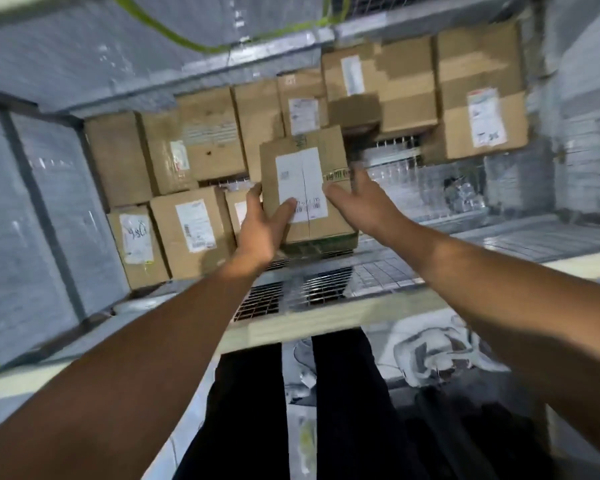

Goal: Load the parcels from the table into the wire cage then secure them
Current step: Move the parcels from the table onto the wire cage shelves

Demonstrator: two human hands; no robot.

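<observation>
The left hand's fingers (pixel 254 194) curl round the left edge of a brown parcel (pixel 305 230) while its thumb presses flat on the parcel's white label (pixel 300 178); the left hand (pixel 262 225) thus grips it. At the parcel's right edge, the right hand (pixel 366 202) has its fingers spread and straight, blurred, the thumb touching the cardboard. The parcel stands upright inside the wire cage (pixel 378 271), above its mesh floor; whether it rests there cannot be told. Left of and behind the parcel, stacked boxes (pixel 201 143) fill the cage. Above and right of it sit larger boxes (pixel 482 95). Far above it, a green strap (pixel 160 26) loops.
</observation>
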